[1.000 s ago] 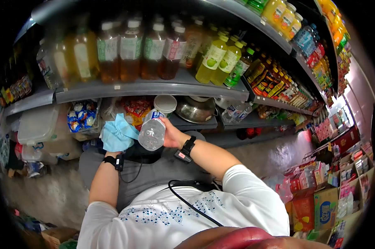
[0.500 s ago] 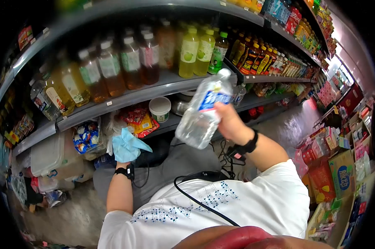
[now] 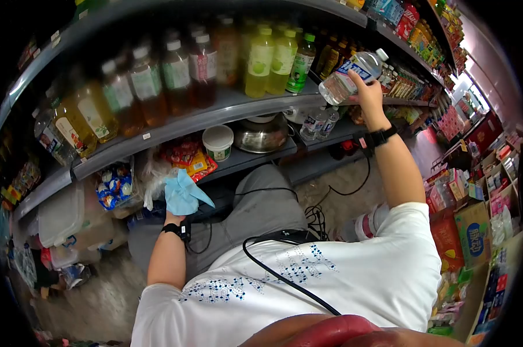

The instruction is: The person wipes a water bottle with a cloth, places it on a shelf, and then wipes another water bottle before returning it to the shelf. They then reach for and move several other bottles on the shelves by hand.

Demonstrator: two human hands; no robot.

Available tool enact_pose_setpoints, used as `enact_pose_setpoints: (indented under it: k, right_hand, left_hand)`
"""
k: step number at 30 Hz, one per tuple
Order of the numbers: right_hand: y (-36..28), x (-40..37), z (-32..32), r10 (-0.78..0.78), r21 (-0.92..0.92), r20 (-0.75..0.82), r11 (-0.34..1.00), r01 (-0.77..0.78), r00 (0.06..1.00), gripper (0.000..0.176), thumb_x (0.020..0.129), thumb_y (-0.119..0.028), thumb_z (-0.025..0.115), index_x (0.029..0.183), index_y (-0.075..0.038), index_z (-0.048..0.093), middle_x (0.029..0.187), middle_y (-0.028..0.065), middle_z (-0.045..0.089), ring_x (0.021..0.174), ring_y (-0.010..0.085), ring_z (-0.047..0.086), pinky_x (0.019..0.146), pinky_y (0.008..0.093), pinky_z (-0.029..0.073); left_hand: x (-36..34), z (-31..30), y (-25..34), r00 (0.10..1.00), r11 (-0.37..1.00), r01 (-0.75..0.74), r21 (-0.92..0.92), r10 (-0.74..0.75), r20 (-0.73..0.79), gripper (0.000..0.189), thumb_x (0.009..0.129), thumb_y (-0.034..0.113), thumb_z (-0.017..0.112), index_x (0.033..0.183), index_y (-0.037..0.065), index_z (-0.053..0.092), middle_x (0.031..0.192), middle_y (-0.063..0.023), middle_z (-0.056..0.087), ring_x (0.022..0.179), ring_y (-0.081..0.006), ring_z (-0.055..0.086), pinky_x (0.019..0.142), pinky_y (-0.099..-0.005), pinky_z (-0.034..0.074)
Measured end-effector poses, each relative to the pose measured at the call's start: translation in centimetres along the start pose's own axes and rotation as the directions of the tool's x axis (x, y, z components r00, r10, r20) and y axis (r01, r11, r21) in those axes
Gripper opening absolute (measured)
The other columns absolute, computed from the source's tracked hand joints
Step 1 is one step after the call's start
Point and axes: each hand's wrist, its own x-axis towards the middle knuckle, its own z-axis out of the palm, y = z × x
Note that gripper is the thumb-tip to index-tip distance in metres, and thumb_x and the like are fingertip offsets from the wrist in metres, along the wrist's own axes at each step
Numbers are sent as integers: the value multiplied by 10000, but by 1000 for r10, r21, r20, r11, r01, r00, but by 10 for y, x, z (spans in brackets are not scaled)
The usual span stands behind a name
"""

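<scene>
A clear plastic water bottle [image 3: 337, 88] with a blue and white label is tilted in the grip of my right hand [image 3: 368, 95]. It is held up in front of the shelf's right part, with its white cap pointing to the upper right. In my left hand [image 3: 174, 219] is a light blue cloth [image 3: 185, 194], which covers most of the fingers near my knee. Upright bottles of tea [image 3: 146, 87] and green-labelled yellow drinks [image 3: 259, 62] stand along the shelf [image 3: 174, 128] before me. Two clear water bottles [image 3: 314, 123] stand on the lower shelf, below the held one.
A white tub [image 3: 218, 143] and a metal pot [image 3: 261, 136] sit on the lower shelf. Red and yellow packets [image 3: 199, 166] lie beside the tub. Black cables [image 3: 316, 217] hang near my legs. Cartons [image 3: 474, 237] are stacked at the right.
My right hand has carried the water bottle up and to the right, away from my body toward the shelf. My left hand with the cloth has barely moved.
</scene>
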Motion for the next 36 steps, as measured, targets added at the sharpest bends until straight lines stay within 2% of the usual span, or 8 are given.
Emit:
enact_pose_setpoints:
  k: [5, 12, 19, 21, 24, 27, 30, 36]
  right_hand:
    - [67, 83, 32, -93, -348, -80, 935, 60, 992, 863, 690, -596, 864, 1079, 120, 581, 967, 186, 706, 851, 280, 703, 757, 373, 551]
    - [51, 97, 73, 87, -278, 57, 958, -68, 995, 842, 741, -546, 844, 1180, 130, 599, 1028, 167, 694, 793, 216, 705, 612, 312, 600]
    - [59, 121, 88, 151, -219, 178, 969, -111, 972, 652, 898, -379, 741, 1359, 18, 508, 1264, 134, 596, 1171, 214, 591, 879, 395, 574]
    - [81, 147, 84, 231, -101, 333, 973, -209, 914, 512, 944, -305, 693, 1359, -52, 533, 1297, 96, 595, 1163, 228, 596, 945, 390, 538]
    - [76, 153, 74, 245, -62, 483, 967, -246, 841, 629, 957, -311, 717, 1442, 1, 465, 1423, 147, 528, 1270, 282, 544, 1036, 413, 480]
    - [72, 157, 66, 223, -14, 582, 964, -265, 782, 657, 963, -280, 718, 1476, 1, 419, 1428, 141, 520, 1235, 265, 579, 1061, 393, 479]
    - [93, 166, 64, 204, 52, 582, 957, -287, 787, 733, 961, -270, 722, 1526, 2, 342, 1426, 144, 521, 1234, 258, 586, 1068, 377, 484]
    - [96, 126, 79, 137, 233, 344, 946, -225, 929, 582, 959, -188, 702, 1443, -1, 437, 1304, 81, 605, 1198, 210, 593, 1026, 356, 479]
  left_hand:
    - [2, -6, -4, 1000, 992, 17, -129, -17, 4, 390, 1054, 254, 492, 1421, 123, 479, 1345, -70, 582, 1228, -254, 573, 1049, -395, 477]
    - [-4, -22, -11, 1000, 958, 25, -286, -29, -10, 374, 1059, 256, 488, 1410, 126, 486, 1338, -63, 585, 1220, -247, 577, 1044, -389, 480]
    - [-11, -10, -3, 998, 949, 45, -312, -54, -21, 353, 1067, 253, 483, 1399, 132, 493, 1346, -46, 581, 1226, -224, 575, 1045, -375, 478]
    - [-4, -37, -25, 999, 974, 44, -223, -45, 0, 388, 1072, 227, 431, 1435, 97, 474, 1395, -109, 578, 1281, -280, 562, 1101, -443, 452]
    - [1, -52, -41, 979, 842, -204, 499, 166, 120, 395, 1063, 204, 455, 1439, 85, 466, 1392, -108, 576, 1267, -269, 568, 1093, -418, 459]
    - [-6, -41, -26, 986, 872, -54, 487, -30, 163, 457, 1088, 266, 385, 1520, 118, 400, 1489, -100, 509, 1355, -300, 484, 1152, -440, 385]
    - [-15, -4, -4, 988, 892, 142, -430, -154, 7, 387, 1053, 141, 474, 1432, 64, 457, 1365, -102, 587, 1225, -261, 592, 1066, -392, 478]
    - [-16, -12, -11, 992, 951, 128, -280, -122, 40, 387, 1050, 126, 478, 1430, 58, 454, 1367, -101, 586, 1228, -259, 590, 1064, -389, 480]
